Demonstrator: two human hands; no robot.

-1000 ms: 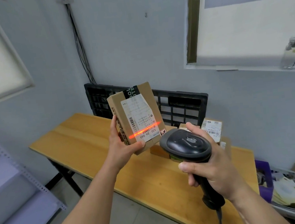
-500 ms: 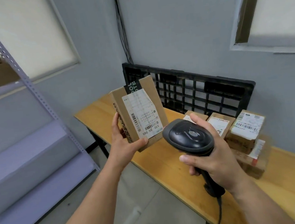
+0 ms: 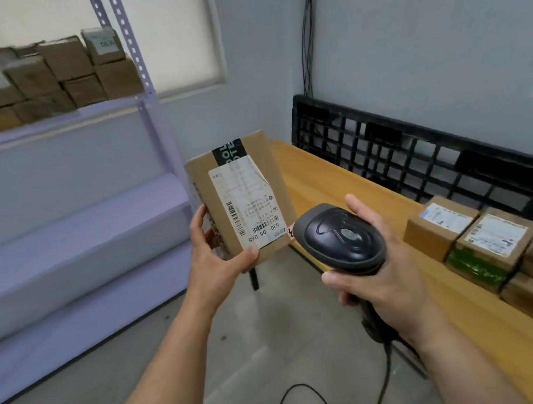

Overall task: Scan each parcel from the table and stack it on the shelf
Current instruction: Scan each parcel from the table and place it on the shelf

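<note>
Cable: a black lead point(image 3: 297, 394) loops on the grey floor below the forearms and runs up to the scanner's grip.
Right hand: the right hand point(image 3: 387, 284) has its fingers point(image 3: 357, 206) wrapped round the grip of a black handheld scanner point(image 3: 342, 238). The thumb sits under the scanner's head.
Scanner: its rounded head points at the parcel's lower right corner, just beside it. Whether they touch cannot be told.
Left hand: the left hand point(image 3: 214, 269) grips the parcel from below. The thumb presses the front face at the bottom edge and the fingers point(image 3: 199, 221) curl behind the left side.
Parcel: a brown cardboard box point(image 3: 269, 181) held upright in the air, tilted a little. It is off the left end of the worktop, above the floor, between shelf and worktop.
Parcel's look: a black tape strip with white letters crosses the top edge. A white shipping label covers much of the front, with two barcodes and "530- D5 065" printed upside down. A dotted pattern runs down the left side face.
Worktop: a wooden top point(image 3: 332, 177) running away to the right.
Waiting parcels: a cluster of brown labelled boxes point(image 3: 495, 242) sits touching at the worktop's right part. One has green tape on its front.
Shelf: a pale lilac metal rack point(image 3: 69, 204) stands to the left, its lower boards bare.
Stacked parcels: blurred brown boxes point(image 3: 45, 77) fill the upper board up to the right post.
Behind: a black plastic grid point(image 3: 419, 151) leans along the worktop's back edge, and dark wires point(image 3: 305, 31) hang down the wall corner.
</note>
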